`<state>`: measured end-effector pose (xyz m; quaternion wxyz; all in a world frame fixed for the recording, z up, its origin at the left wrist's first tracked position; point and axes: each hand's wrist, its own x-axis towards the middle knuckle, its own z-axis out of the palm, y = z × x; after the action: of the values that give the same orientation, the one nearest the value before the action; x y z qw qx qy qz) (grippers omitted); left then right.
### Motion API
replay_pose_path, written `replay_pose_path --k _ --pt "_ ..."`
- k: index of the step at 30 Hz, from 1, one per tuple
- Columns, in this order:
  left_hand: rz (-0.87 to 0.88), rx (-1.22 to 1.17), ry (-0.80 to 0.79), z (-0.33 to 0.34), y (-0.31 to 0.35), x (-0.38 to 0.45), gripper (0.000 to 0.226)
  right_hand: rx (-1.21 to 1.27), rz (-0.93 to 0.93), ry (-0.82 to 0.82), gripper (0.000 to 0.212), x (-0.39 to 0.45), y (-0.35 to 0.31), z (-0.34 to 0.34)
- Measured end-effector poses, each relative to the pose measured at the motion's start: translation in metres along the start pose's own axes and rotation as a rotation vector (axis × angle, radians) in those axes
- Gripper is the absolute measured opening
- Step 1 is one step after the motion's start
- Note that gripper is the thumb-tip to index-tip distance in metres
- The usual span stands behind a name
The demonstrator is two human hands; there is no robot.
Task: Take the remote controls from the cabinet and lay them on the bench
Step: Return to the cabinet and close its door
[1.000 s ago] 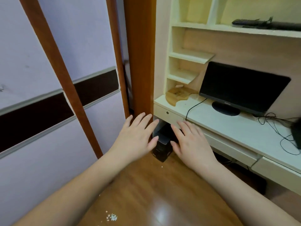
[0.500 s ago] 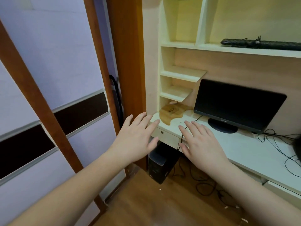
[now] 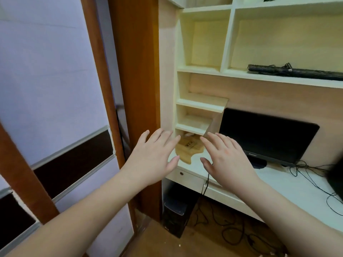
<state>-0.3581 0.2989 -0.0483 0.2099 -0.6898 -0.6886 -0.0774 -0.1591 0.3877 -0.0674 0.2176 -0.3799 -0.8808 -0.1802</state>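
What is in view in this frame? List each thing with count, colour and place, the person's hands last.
Sliding door: one, pale lilac with a dark band, left.
Wooden post: one, orange-brown, centre.
Shelf unit: one, cream, above the desk.
Desk: one, white, right.
Monitor: one, black, on the desk.
Wooden board: one, light brown, desk's left end.
Long black item with cable: one, on the upper shelf; what it is cannot be told.
Computer tower: one, black, under the desk.
Cables: several, black, on desk and floor.
Left hand: open, holding nothing.
Right hand: open, holding nothing.
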Motion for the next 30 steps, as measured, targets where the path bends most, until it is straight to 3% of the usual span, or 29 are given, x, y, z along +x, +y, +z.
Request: replay_pose_path --k 13,30 --pt "0.046 -0.058 0.105 -0.011 -0.052 0.097 0.067 -0.043 0.106 0.174 0.053 0.094 0.006 -0.01" --pt "0.045 0.117 0.252 -0.051 -0.044 0.246 0.066 -0.128 0.082 0.297 0.055 0.191 0.147 -0.015"
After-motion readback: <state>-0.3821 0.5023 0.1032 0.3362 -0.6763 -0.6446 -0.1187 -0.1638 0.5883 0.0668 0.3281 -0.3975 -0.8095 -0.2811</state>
